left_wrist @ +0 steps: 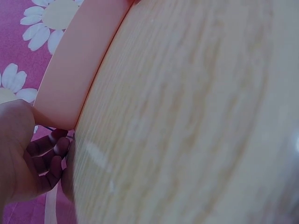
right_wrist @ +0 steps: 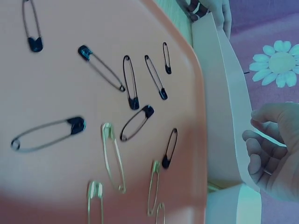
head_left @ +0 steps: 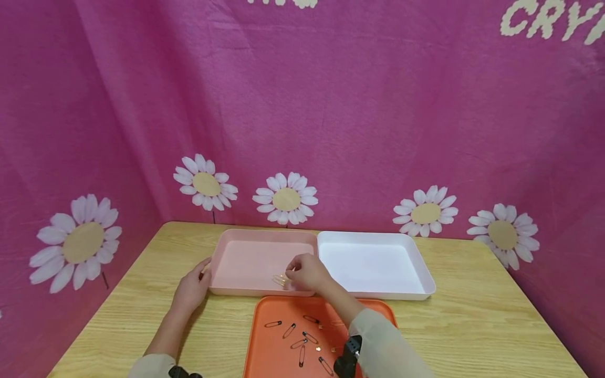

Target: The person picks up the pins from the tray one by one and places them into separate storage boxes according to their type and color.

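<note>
My left hand (head_left: 193, 287) holds the left end of the pink tray (head_left: 264, 234). In the left wrist view, its curled fingers (left_wrist: 49, 154) sit by the tray's corner, and part of the thumb is hidden behind the wall. Over the front right of that tray is my right hand (head_left: 306, 271), its fingertips low above several gold safety pins (head_left: 281, 280). The right wrist view shows its fingers (right_wrist: 254, 147) loosely bent, a gap between thumb and fingers, and nothing visible in it. Below the right forearm lies the orange tray (head_left: 264, 362) with black safety pins (head_left: 289, 330) and gold ones (right_wrist: 112, 156).
A white tray (head_left: 373, 265) stands right beside the pink one. All the trays are on a wooden table (head_left: 477, 310). Behind and to the left hangs a magenta cloth (head_left: 331, 115) printed with daisies. My right sleeve (head_left: 387, 346) covers part of the orange tray.
</note>
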{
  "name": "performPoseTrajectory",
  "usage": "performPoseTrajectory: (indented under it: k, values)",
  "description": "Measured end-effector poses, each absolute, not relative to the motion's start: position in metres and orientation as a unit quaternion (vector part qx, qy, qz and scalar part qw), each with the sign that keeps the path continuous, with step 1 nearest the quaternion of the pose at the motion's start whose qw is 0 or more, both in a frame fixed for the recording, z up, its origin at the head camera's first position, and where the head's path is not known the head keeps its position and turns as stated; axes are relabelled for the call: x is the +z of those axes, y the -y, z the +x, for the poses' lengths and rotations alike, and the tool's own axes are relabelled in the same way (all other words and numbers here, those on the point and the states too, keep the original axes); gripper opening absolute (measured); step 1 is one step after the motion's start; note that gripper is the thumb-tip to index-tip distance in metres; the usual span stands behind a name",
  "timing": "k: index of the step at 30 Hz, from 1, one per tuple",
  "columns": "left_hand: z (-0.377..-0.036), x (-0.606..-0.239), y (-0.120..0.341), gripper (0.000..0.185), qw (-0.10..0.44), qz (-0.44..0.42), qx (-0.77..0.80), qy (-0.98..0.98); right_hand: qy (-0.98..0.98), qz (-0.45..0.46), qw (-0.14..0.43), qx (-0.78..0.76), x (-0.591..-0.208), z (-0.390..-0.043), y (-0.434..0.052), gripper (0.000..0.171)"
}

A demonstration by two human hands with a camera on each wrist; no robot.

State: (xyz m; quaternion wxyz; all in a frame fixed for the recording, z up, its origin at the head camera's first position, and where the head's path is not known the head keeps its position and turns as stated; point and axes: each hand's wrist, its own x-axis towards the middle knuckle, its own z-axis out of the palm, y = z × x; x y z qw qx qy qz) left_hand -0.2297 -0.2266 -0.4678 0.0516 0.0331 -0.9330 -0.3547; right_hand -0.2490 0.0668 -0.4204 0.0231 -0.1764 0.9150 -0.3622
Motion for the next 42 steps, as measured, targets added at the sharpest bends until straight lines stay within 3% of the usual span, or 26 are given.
performPoseTrajectory:
  k: [18, 42]
  values:
    - [-0.229, -0.468, 0.227, 0.043, 0.058, 0.039, -0.351, 0.934, -0.911, -0.206, 0.03, -0.355, -0.408, -0.221, -0.114, 0.009]
    - [-0.229, -0.469, 0.226, 0.044, 0.053, 0.038, -0.358, 0.931, -0.915, -0.191, 0.039, -0.352, -0.423, -0.184, -0.188, 0.009]
